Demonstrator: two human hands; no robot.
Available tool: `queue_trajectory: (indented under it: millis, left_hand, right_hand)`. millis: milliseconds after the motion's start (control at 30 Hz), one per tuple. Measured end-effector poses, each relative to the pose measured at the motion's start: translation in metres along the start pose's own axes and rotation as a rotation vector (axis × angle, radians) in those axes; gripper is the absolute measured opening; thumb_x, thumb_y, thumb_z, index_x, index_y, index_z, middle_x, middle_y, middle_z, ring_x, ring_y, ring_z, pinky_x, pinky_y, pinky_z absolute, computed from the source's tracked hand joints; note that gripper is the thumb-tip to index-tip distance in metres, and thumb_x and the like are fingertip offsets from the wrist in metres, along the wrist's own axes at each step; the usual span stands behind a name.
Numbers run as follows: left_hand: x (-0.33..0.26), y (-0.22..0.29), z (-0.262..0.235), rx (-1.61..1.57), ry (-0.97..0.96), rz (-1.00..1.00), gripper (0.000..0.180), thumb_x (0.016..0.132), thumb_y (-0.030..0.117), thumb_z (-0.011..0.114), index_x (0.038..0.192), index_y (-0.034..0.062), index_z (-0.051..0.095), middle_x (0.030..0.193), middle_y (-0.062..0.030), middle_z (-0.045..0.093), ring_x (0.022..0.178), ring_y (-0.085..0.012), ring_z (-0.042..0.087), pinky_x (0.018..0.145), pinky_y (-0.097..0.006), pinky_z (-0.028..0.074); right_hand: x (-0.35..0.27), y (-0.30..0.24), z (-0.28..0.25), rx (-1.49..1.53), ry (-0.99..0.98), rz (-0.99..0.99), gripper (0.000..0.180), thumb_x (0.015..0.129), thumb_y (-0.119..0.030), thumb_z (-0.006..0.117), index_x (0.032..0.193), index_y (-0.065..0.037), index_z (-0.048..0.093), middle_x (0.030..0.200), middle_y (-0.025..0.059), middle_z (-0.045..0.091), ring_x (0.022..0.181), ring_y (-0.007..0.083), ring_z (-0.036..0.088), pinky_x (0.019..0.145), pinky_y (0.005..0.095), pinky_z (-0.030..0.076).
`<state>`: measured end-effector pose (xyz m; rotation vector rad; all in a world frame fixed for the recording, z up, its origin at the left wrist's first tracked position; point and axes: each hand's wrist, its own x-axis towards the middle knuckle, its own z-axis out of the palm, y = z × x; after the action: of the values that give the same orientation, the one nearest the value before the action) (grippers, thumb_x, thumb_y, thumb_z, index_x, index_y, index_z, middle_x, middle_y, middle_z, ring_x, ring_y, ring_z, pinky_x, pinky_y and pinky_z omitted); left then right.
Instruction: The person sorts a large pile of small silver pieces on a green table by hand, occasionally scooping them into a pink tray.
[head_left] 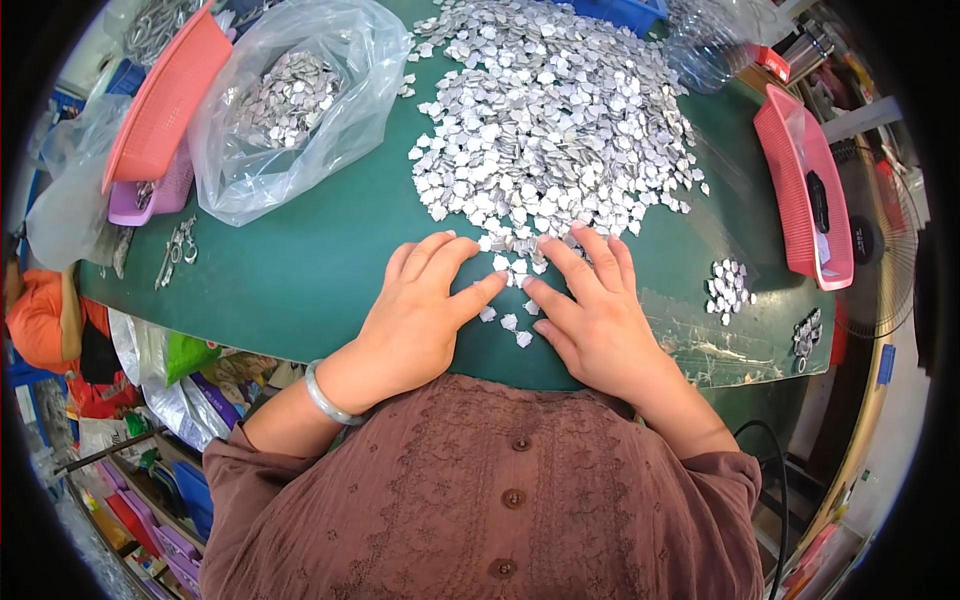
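The left hand (415,305) and right hand (605,310), fingers spread, are touching small silvery pieces (550,145) pointing various ways across the desk (290,275).

The view looks from the person's head, steeply down and a little forward. It is rather near: the shirt (450,480) fills the lower middle, the left hand (415,312) and the right hand (605,318) lie around the centre, and the table (290,285), its edge bent by the wide lens, spreads above.
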<state>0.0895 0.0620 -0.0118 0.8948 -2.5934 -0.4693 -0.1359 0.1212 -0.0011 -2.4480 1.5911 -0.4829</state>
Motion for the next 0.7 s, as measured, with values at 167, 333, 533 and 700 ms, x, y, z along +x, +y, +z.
queue_trajectory:
  millis: [167,333,533,700]
  left_hand:
    - [-0.001,-0.001,-0.002,-0.012,-0.029,0.02,0.043,0.074,-0.008,0.056,0.111,0.011,0.068,0.126,-0.0158,0.051,0.124,-0.0384,0.044,0.104,-0.048,0.034]
    - [-0.002,0.0,-0.001,-0.054,0.018,0.034,0.041,0.075,-0.008,0.056,0.109,0.0106,0.069,0.123,-0.0163,0.053,0.122,-0.0387,0.047,0.104,-0.049,0.035]
    - [-0.002,0.001,-0.002,-0.027,0.005,0.039,0.042,0.075,-0.007,0.055,0.111,0.011,0.07,0.123,-0.0168,0.054,0.122,-0.0391,0.047,0.103,-0.048,0.036]
    - [-0.001,0.0,-0.002,-0.039,0.023,0.024,0.042,0.075,-0.007,0.056,0.109,0.0115,0.07,0.123,-0.0175,0.054,0.122,-0.0394,0.047,0.103,-0.048,0.036]
  right_hand:
    - [-0.001,0.0,-0.005,0.047,-0.003,-0.036,0.027,0.078,-0.015,0.072,0.104,-0.012,0.07,0.138,0.0136,0.047,0.133,0.0408,0.035,0.108,0.0616,0.026]
    - [-0.003,0.001,-0.003,0.042,0.006,-0.057,0.024,0.079,-0.014,0.07,0.102,-0.01,0.069,0.136,0.0137,0.048,0.133,0.0407,0.035,0.107,0.0631,0.027]
    - [-0.006,0.008,-0.011,0.025,0.147,-0.011,0.027,0.075,-0.002,0.063,0.101,-0.008,0.067,0.133,0.0149,0.05,0.128,0.041,0.041,0.106,0.0592,0.03]
    - [-0.017,0.024,-0.016,0.051,0.217,0.041,0.032,0.071,0.005,0.061,0.1,-0.007,0.067,0.128,0.0163,0.052,0.122,0.0393,0.044,0.1,0.0554,0.037]
